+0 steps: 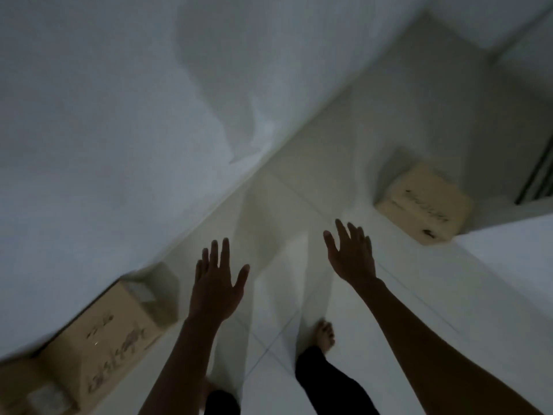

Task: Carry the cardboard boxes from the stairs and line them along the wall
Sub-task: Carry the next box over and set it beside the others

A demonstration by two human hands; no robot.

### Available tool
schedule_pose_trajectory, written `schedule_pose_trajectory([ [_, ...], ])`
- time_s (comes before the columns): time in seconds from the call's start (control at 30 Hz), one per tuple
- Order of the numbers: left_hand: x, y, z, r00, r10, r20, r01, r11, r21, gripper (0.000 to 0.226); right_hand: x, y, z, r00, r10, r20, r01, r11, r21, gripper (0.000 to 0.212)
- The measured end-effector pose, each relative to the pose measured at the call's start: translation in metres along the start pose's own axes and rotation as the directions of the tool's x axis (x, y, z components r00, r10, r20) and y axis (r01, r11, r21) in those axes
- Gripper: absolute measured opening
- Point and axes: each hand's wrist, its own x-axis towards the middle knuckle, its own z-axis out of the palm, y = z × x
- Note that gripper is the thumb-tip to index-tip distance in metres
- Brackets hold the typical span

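A brown cardboard box [113,333] with dark printing stands against the white wall [119,130] at the lower left. A paler cardboard box [425,205] sits on the floor at the right, beside a wall corner. My left hand [217,283] is stretched out in front of me, fingers spread, holding nothing, to the right of the brown box. My right hand [351,253] is also spread and empty, left of and nearer than the pale box. The view is dim and blurred.
White floor tiles [278,295] run between the wall on the left and a white corner [508,265] on the right. My bare foot [324,333] and dark trouser legs show below. A dark-framed opening [535,181] is at the far right.
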Motion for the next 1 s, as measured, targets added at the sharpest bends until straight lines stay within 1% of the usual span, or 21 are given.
schedule_pose_trajectory([
  [0.07, 0.020, 0.076, 0.002, 0.997, 0.075, 0.018, -0.075, 0.997, 0.008, 0.084, 0.012, 0.058, -0.047, 0.995, 0.097, -0.037, -0.095, 0.995, 0.042, 0.068],
  [0.17, 0.051, 0.179, 0.019, 0.980, 0.181, 0.080, -0.183, 0.983, 0.019, 0.085, 0.026, 0.143, -0.103, 0.964, 0.259, -0.053, -0.252, 0.961, 0.115, 0.073],
  [0.23, 0.077, 0.235, 0.038, 0.964, 0.238, 0.118, -0.243, 0.970, 0.028, 0.085, 0.039, 0.193, -0.127, 0.939, 0.338, -0.068, -0.324, 0.933, 0.159, 0.076],
  [0.3, 0.108, 0.281, 0.064, 0.945, 0.287, 0.158, -0.297, 0.954, 0.041, 0.080, 0.057, 0.239, -0.142, 0.909, 0.411, -0.069, -0.389, 0.897, 0.210, 0.080],
  [0.4, 0.159, 0.333, 0.110, 0.920, 0.328, 0.216, -0.350, 0.934, 0.075, 0.078, 0.093, 0.298, -0.155, 0.851, 0.521, -0.065, -0.476, 0.817, 0.324, 0.093],
  [0.5, 0.215, 0.375, 0.161, 0.905, 0.326, 0.275, -0.364, 0.926, 0.100, 0.077, 0.137, 0.350, -0.155, 0.812, 0.583, -0.035, -0.530, 0.760, 0.376, 0.086],
  [0.6, 0.280, 0.410, 0.220, 0.883, 0.330, 0.334, -0.397, 0.904, 0.156, 0.079, 0.190, 0.402, -0.137, 0.777, 0.629, 0.004, -0.575, 0.707, 0.412, 0.088],
  [0.67, 0.329, 0.429, 0.263, 0.878, 0.337, 0.340, -0.422, 0.880, 0.218, 0.080, 0.232, 0.433, -0.116, 0.764, 0.644, 0.023, -0.593, 0.689, 0.417, 0.090],
  [0.73, 0.377, 0.448, 0.309, 0.878, 0.320, 0.356, -0.419, 0.873, 0.249, 0.083, 0.276, 0.464, -0.090, 0.752, 0.658, 0.048, -0.609, 0.664, 0.433, 0.089],
  [0.77, 0.399, 0.456, 0.331, 0.880, 0.305, 0.364, -0.408, 0.877, 0.253, 0.085, 0.296, 0.474, -0.079, 0.758, 0.649, 0.063, -0.604, 0.662, 0.445, 0.090],
  [0.83, 0.438, 0.470, 0.374, 0.890, 0.268, 0.369, -0.363, 0.905, 0.220, 0.091, 0.334, 0.502, -0.045, 0.777, 0.626, 0.071, -0.572, 0.653, 0.497, 0.100],
  [0.87, 0.457, 0.476, 0.394, 0.893, 0.254, 0.373, -0.338, 0.923, 0.181, 0.095, 0.350, 0.517, -0.027, 0.770, 0.633, 0.082, -0.577, 0.636, 0.512, 0.104],
  [0.93, 0.489, 0.482, 0.431, 0.904, 0.202, 0.377, -0.240, 0.969, 0.055, 0.107, 0.376, 0.547, 0.006, 0.748, 0.654, 0.114, -0.594, 0.582, 0.556, 0.111],
  [1.0, 0.509, 0.483, 0.457, 0.911, 0.122, 0.393, -0.092, 0.991, -0.095, 0.120, 0.391, 0.558, 0.021, 0.667, 0.736, 0.117, -0.634, 0.478, 0.608, 0.120],
])
